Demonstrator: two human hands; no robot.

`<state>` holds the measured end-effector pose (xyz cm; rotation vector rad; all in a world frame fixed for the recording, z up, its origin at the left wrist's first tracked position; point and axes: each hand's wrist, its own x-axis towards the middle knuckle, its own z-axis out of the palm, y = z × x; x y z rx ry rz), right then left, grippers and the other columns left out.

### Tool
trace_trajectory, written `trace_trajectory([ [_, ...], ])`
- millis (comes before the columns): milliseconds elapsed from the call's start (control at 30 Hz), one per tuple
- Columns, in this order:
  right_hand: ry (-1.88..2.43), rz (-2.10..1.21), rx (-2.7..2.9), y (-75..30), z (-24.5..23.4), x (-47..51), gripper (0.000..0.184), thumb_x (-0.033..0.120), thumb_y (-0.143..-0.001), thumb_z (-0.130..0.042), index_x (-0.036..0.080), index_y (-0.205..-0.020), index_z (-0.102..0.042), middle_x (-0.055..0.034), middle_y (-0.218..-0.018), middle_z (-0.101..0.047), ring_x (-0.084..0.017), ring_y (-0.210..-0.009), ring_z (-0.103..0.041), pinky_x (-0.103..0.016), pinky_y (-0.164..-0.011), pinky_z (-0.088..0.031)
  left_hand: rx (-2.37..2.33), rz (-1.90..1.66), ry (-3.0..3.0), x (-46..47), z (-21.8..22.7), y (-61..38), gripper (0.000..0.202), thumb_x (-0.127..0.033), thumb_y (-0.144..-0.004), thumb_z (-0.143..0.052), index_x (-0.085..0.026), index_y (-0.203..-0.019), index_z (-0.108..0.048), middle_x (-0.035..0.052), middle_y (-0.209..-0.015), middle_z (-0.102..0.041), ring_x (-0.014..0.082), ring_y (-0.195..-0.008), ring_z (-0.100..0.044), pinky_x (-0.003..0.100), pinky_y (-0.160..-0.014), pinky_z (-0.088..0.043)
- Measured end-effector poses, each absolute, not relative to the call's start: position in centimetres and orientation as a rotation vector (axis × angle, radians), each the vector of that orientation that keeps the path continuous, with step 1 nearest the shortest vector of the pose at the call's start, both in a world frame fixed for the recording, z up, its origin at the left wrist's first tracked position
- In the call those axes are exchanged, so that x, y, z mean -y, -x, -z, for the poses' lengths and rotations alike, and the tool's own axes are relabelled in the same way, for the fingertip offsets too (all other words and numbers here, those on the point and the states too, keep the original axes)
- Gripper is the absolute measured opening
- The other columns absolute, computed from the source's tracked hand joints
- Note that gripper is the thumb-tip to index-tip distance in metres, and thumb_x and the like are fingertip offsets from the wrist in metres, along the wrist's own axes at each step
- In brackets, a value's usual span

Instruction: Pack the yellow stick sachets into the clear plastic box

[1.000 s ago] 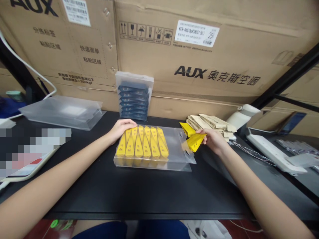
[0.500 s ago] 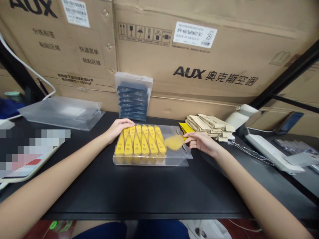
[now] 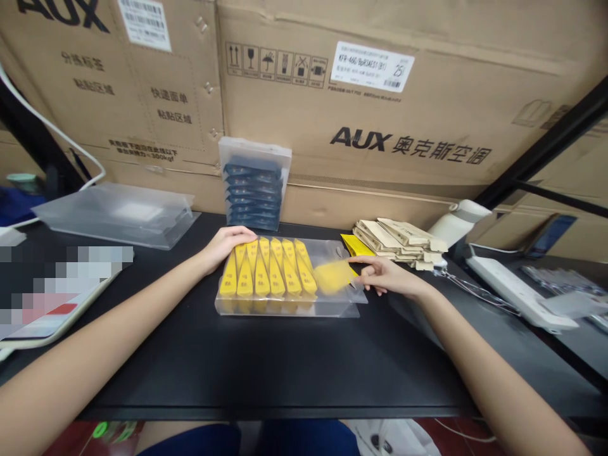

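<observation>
A clear plastic box (image 3: 285, 306) lies on its side on the black table, its flap end toward my right hand. Inside it, several yellow packets (image 3: 246, 284) stand packed in a row on the left. My left hand (image 3: 228, 246) grips the box at its upper left corner, fingers over the edge. At the flap end, my right hand (image 3: 387, 275) holds the outer corner of one more yellow packet (image 3: 335, 276), with the index finger stretched along it. Most of that packet lies behind the cloudy plastic, tilted and apart from the row.
Behind stands a clear box of dark blue packets (image 3: 253, 190). Flattened beige packs (image 3: 399, 237) are stacked at the right over a yellow piece (image 3: 355, 245), near a white bottle (image 3: 458, 221) and a power strip (image 3: 517, 291). Another clear box (image 3: 114, 215) and a tablet (image 3: 61, 304) lie left.
The loose yellow packet has tilted, its right end turning upward. My right hand has shifted slightly right and down, its index finger now straighter. My left hand and the box have stayed put.
</observation>
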<state>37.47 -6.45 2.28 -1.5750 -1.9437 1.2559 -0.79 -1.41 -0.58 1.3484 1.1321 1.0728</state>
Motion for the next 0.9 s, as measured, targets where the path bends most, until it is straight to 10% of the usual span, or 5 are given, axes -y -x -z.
trace_trajectory([
  [900,1.441,-1.173,2.045,-37.3,-0.6,5.9,0.065,0.041,-0.069,-0.076,0.013,-0.124,-0.055,0.0085,-0.054,-0.048,-0.005,-0.043,-0.038,-0.019,-0.042,-0.03,-1.106,-1.049,-1.347,1.5,0.3,0.8,0.024,-0.039,-0.062,-0.075,-0.019,-0.074,-0.071,0.0015,-0.076,-0.07,0.0219,-0.076,-0.065,0.032,-0.074,-0.047],
])
